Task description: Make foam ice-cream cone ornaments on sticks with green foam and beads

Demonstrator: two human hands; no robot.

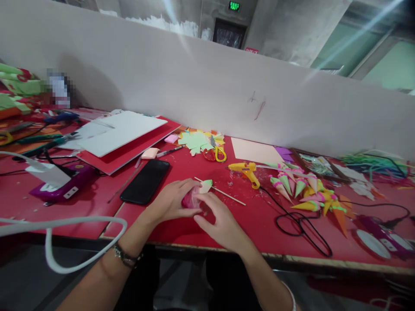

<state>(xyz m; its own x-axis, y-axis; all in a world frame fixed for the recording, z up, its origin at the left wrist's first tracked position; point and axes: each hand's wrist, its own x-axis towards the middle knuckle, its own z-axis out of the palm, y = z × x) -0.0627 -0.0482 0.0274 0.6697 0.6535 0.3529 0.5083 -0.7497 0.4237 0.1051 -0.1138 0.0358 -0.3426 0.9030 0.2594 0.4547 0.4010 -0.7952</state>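
My left hand (175,201) is curled around a shiny pink, partly see-through bundle (191,198), perhaps ribbon or tape; its exact kind is unclear. Beside it my right hand (220,220) has thumb and forefinger apart, the forefinger reaching to the bundle's right side. Just beyond the fingers lies a small pale paper cone with a green rim (206,185), partly covered by my hands. A thin wooden stick (230,197) lies on the red table behind them. To the right rests a yellow hot glue gun (246,172), its black cord trailing toward the front edge.
A black phone (145,181) lies left of my hands. Scissors (215,154) and green paper pieces (196,141) are behind. Decorated paper cones (311,194) pile up at right. A purple power strip (65,183) and looping white cable (87,220) occupy the left; a partition (194,86) stands behind.
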